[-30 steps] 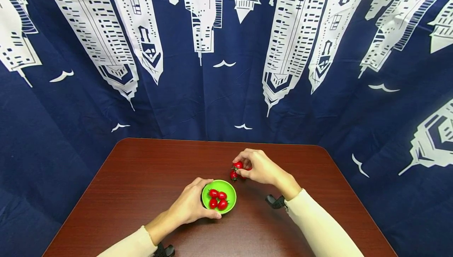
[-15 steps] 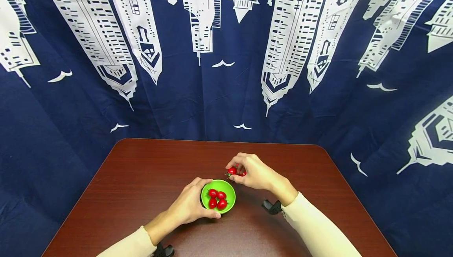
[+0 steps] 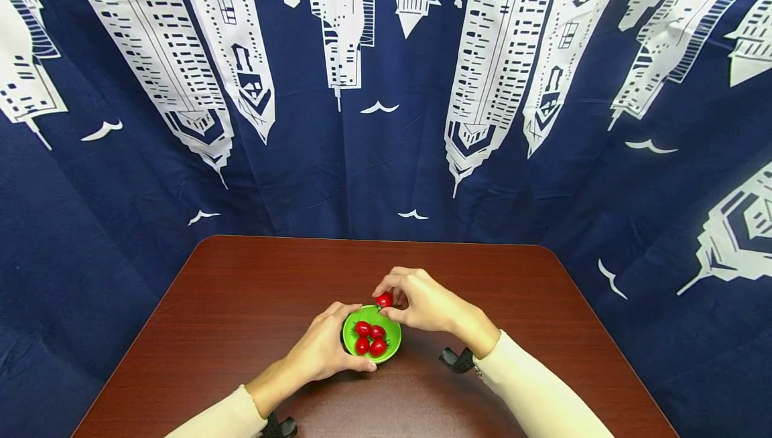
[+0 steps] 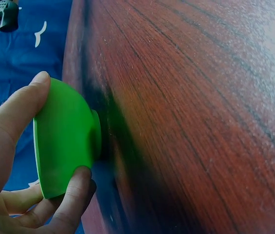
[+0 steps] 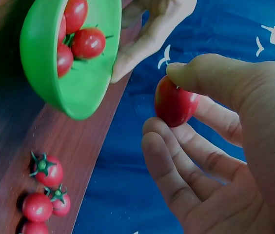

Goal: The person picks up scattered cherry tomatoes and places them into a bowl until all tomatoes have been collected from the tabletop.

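Your left hand curls its thumb and fingers around the side of a small round green plastic bowl standing on the dark reddish wooden table. Four red cherry tomatoes lie inside it. Your right hand pinches another red cherry tomato between thumb and fingertips, just above the bowl's far rim. More loose tomatoes lie on the table near the bowl.

Bright green bowl holding glossy red cherry tomatoes with dark green calyces. A further red tomato is pinched in the right hand; more red tomatoes with green stems lie on the table. Table: dark reddish-brown wood grain. Sleeves: cream. Backdrop cloth: navy blue, printed with white skyscrapers and white gull shapes.
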The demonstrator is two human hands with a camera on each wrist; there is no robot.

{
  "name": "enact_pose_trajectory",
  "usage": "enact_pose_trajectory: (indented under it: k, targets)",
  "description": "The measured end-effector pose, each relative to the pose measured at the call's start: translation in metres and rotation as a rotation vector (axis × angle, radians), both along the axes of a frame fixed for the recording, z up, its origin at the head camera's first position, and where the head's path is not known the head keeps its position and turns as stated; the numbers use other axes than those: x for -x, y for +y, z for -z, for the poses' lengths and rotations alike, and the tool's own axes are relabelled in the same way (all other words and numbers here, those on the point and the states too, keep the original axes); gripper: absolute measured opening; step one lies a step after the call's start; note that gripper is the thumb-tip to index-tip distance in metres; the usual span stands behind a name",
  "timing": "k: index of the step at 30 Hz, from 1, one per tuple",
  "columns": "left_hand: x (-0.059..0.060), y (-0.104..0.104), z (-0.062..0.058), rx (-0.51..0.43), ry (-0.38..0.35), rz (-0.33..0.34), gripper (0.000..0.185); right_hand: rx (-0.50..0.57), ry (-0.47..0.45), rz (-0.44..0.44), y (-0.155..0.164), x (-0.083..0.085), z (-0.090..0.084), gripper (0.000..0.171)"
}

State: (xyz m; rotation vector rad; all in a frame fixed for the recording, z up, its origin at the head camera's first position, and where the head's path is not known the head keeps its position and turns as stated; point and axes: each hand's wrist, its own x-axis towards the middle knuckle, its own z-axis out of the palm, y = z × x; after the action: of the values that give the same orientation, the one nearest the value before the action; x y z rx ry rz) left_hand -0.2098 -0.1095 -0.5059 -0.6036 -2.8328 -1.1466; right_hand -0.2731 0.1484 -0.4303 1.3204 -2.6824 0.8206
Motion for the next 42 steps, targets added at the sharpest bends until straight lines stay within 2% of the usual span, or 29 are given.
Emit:
enact_pose_trajectory:
  k: [6,18,30,38,42]
  targets:
    - [0.001,-0.001,0.002,0.003,-0.009,-0.009,0.109,-0.005,-0.032,-0.035,-0.009,-0.006,0.0,0.026]
    - [-0.001,-0.001,0.003,-0.002,-0.021,-0.013,0.106,-0.044,-0.009,-0.062,-0.016,-0.011,0.005,0.024]
    - [-0.002,0.001,0.003,-0.006,-0.018,-0.008,0.107,-0.086,0.026,-0.038,-0.015,-0.007,0.009,0.025]
    - [-0.001,0.001,0.001,-0.004,-0.014,-0.005,0.11,-0.171,0.095,0.032,-0.011,-0.006,0.006,0.044]
    - [-0.001,0.001,0.001,0.0,-0.022,-0.006,0.11,-0.165,0.089,0.038,-0.009,-0.005,0.003,0.044]
